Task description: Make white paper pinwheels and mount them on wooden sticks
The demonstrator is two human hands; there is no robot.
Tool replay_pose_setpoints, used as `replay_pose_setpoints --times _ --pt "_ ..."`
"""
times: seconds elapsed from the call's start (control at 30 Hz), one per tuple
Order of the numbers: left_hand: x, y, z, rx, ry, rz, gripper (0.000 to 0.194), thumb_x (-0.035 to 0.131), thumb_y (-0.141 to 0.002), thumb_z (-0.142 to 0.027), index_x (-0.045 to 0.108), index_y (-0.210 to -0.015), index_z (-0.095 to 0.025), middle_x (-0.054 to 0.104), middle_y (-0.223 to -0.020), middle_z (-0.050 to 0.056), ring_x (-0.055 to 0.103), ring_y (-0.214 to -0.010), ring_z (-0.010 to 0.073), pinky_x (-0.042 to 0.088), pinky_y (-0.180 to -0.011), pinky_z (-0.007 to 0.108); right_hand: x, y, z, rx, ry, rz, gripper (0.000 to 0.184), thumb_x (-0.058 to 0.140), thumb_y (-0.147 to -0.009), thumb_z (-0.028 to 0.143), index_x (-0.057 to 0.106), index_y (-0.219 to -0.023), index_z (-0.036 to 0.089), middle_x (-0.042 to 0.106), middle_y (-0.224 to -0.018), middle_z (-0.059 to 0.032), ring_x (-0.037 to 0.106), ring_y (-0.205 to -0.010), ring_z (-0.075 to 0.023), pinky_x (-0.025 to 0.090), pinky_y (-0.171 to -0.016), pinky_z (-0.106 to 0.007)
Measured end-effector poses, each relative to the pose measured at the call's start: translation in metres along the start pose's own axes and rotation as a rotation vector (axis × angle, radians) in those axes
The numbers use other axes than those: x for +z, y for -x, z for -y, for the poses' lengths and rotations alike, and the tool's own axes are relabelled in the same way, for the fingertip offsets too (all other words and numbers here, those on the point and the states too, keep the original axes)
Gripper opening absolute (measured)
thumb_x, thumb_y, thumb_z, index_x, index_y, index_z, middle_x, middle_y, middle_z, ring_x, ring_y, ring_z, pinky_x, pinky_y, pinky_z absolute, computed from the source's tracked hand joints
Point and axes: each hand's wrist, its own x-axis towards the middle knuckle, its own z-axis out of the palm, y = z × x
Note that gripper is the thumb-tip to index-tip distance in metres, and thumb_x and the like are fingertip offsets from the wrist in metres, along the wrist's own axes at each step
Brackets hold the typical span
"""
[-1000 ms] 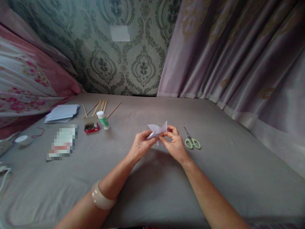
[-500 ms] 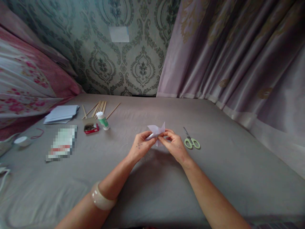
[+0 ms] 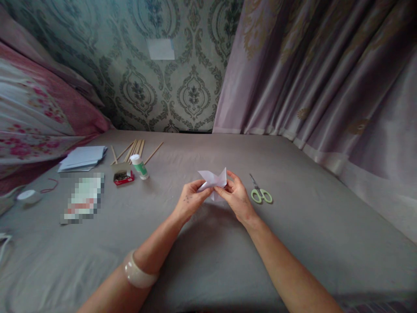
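Note:
A folded white paper (image 3: pixel 213 179) with pointed corners is held between my two hands, above the grey cloth surface. My left hand (image 3: pixel 192 198) pinches its left side between thumb and fingers. On the other side, my right hand (image 3: pixel 237 198) grips the lower right part with the thumb in front, its fingers partly hidden behind the paper. Just right of my right hand lies a pair of scissors (image 3: pixel 259 193) with light green handles, blades pointing away from me.
Left of my hands stand a white and green glue bottle (image 3: pixel 140 167) and an open red box (image 3: pixel 124 177) of small metal pieces. Wooden sticks (image 3: pixel 135 150) and a paper stack (image 3: pixel 83 157) lie behind. A blurred packet (image 3: pixel 84 198) and white round lid (image 3: pixel 29 196) are further left.
My right hand's fingers have shifted along the paper's right edge and look more upright. The paper's wings show slightly wider. My view has tilted a little.

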Motion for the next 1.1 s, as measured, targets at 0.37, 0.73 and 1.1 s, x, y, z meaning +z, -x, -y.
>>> replay_pose_setpoints --times 0.37,0.73,1.1 --pt "-0.003 -0.002 0.003 -0.073 0.032 0.022 0.029 0.076 -0.06 -0.033 0.073 -0.08 -0.012 0.069 -0.073 0.005 0.058 -0.066 0.0141 0.042 -0.065 0.024 0.001 0.003 0.007 0.154 -0.123 0.057 0.031 0.079 -0.053 0.032 0.068 -0.078 0.017 0.072 -0.076 -0.0008 0.064 -0.07 -0.0161 0.048 -0.073 -0.03" --pt "-0.008 -0.006 0.01 -0.114 0.015 0.035 0.034 0.078 -0.059 -0.032 0.074 -0.085 -0.012 0.07 -0.073 0.005 0.059 -0.066 0.0141 0.043 -0.067 0.024 0.001 0.002 -0.003 0.167 -0.088 0.048 0.032 0.08 -0.053 0.033 0.07 -0.078 0.016 0.072 -0.075 -0.002 0.064 -0.066 -0.016 0.049 -0.069 -0.03" --pt "-0.02 -0.011 0.017 -0.133 -0.098 0.096 0.034 0.075 -0.062 -0.032 0.074 -0.089 -0.011 0.071 -0.078 0.004 0.058 -0.067 0.0139 0.041 -0.067 0.023 -0.003 0.0 -0.012 0.189 0.022 0.074 0.036 0.079 -0.054 0.038 0.072 -0.079 0.013 0.073 -0.078 -0.0055 0.065 -0.068 -0.0188 0.048 -0.066 -0.029"
